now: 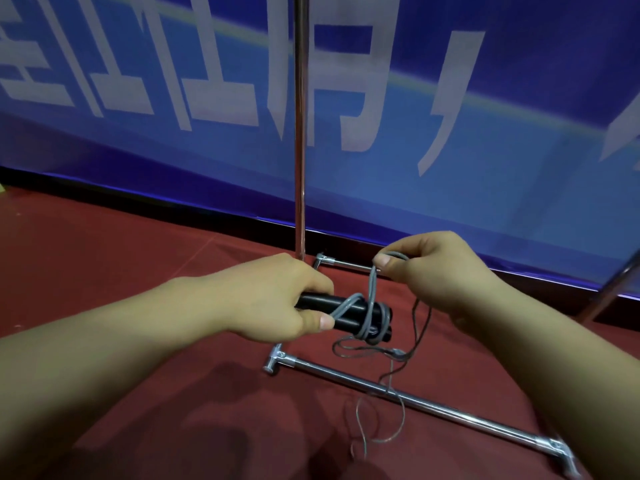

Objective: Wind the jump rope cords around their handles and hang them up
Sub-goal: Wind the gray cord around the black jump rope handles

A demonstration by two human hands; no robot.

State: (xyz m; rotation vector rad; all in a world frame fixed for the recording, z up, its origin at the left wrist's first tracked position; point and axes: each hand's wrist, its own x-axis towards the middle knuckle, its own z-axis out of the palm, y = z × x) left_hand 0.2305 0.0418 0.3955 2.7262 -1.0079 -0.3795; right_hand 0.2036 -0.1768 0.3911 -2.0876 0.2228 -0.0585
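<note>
The left hand (277, 299) is wrapped around two black round jump rope handles (346, 315) held side by side, with the thumb pressing a bit of the grey plastic jump rope cord (372, 299) against them. The handles are up in the air, above the dark red carpet floor (104, 271), between the two hands. A few loops of the cord go around the handles near their far end. From there the cord goes up to the right hand (433, 268), which pinches it between the thumb and the curled fingers. The rest of the cord hangs down in thin, loose loops, crosses the shiny silver metal bottom bar (450, 412) of a rack, and lies on the floor. A tall shiny metal pole (300, 133) stands up just behind the left hand. Behind it all is a big blue banner with white letters (450, 98)
</note>
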